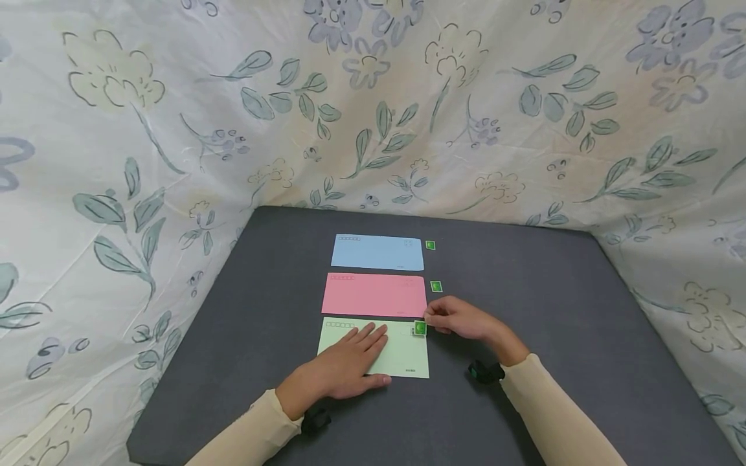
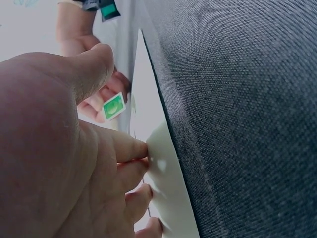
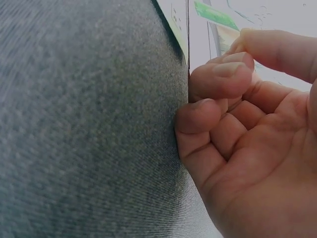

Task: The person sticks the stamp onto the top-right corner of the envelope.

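In the head view a pale green envelope [image 1: 402, 359] lies nearest the person. My left hand [image 1: 352, 362] rests on its left part with fingers straight. Just past its upper right corner, my right hand [image 1: 460, 318] pinches a small green stamp [image 1: 419, 328] with a white border between thumb and fingertips. The left wrist view shows this stamp [image 2: 114, 106] tilted and raised off the paper, and the left fingertips [image 2: 133, 148] touching the envelope. In the right wrist view the stamp [image 3: 216, 15] appears edge-on beyond the thumb and index finger; the other fingers are curled.
Above the green envelope lie a pink envelope [image 1: 373, 295] and a blue envelope [image 1: 377, 252]. One stamp [image 1: 436, 287] sits right of the pink one, another stamp [image 1: 430, 245] right of the blue. The dark grey table [image 1: 571, 310] is bounded by floral cloth [image 1: 373, 129].
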Available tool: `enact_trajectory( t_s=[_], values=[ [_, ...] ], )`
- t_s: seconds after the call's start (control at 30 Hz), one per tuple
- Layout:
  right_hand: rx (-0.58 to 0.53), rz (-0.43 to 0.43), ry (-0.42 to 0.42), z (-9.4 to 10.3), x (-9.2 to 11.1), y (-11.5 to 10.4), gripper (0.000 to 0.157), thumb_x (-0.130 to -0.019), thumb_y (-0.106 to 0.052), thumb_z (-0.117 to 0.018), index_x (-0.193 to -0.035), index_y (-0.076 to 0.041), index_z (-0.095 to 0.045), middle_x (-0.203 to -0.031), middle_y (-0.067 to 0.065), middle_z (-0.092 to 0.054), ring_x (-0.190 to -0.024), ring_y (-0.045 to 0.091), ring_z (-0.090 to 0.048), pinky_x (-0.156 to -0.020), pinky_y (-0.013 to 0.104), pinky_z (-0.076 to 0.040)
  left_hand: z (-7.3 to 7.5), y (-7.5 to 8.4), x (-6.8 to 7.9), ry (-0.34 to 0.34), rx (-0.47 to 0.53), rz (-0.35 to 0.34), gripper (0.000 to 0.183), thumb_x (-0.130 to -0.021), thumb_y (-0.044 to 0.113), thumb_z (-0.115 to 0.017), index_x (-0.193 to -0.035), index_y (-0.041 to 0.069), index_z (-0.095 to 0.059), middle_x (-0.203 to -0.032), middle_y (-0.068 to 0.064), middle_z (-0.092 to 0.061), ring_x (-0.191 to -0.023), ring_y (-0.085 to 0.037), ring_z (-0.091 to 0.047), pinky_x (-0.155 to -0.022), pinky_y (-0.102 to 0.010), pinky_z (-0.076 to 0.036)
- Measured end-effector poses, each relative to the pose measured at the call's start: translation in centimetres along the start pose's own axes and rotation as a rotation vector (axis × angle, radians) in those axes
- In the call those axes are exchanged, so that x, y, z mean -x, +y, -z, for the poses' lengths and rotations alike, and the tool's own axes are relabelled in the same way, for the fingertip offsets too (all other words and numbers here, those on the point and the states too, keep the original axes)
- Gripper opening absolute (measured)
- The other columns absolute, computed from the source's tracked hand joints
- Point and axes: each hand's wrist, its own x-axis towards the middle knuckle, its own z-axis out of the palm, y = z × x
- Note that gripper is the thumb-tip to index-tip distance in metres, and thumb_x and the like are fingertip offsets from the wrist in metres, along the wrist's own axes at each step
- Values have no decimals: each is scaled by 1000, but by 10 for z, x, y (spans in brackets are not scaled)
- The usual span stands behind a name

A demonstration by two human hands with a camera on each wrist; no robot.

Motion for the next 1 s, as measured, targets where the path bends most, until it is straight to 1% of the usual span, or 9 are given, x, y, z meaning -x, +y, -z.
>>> enact_trajectory(
  t_s=[0.13,0.37,0.73,1.0],
  values=[
    [-4,1,5,-1,-1,-1,24,-112,-11,-59,-100,7,-69,-70,5,-51,-66,20,-49,-65,29,-40,0,0,0,0,10,-3,82,-111,59,-53,-171,7,-32,-180,-5,-20,-166,-27,-14,-132,-47,-19],
    [-16,-8,7,-3,-3,-2,21,-111,-11,-60,-99,2,-71,-71,1,-51,-67,18,-50,-64,27,-41,1,0,-1,-5,14,-1,82,-111,59,-53,-171,8,-32,-180,-4,-20,-166,-26,-14,-132,-47,-18],
    [-31,-17,7,-5,-6,-5,21,-112,-12,-60,-101,2,-72,-72,1,-52,-66,18,-50,-61,28,-40,3,0,0,-4,8,-5,82,-111,59,-53,-171,8,-32,-180,-4,-21,-166,-26,-15,-131,-47,-20],
    [-29,6,16,-10,-5,-11,20,-111,-10,-60,-103,5,-71,-71,1,-51,-67,17,-49,-61,27,-39,3,0,1,-7,7,-6,82,-110,59,-54,-171,8,-33,-180,-5,-22,-166,-27,-16,-131,-47,-20]
  ],
)
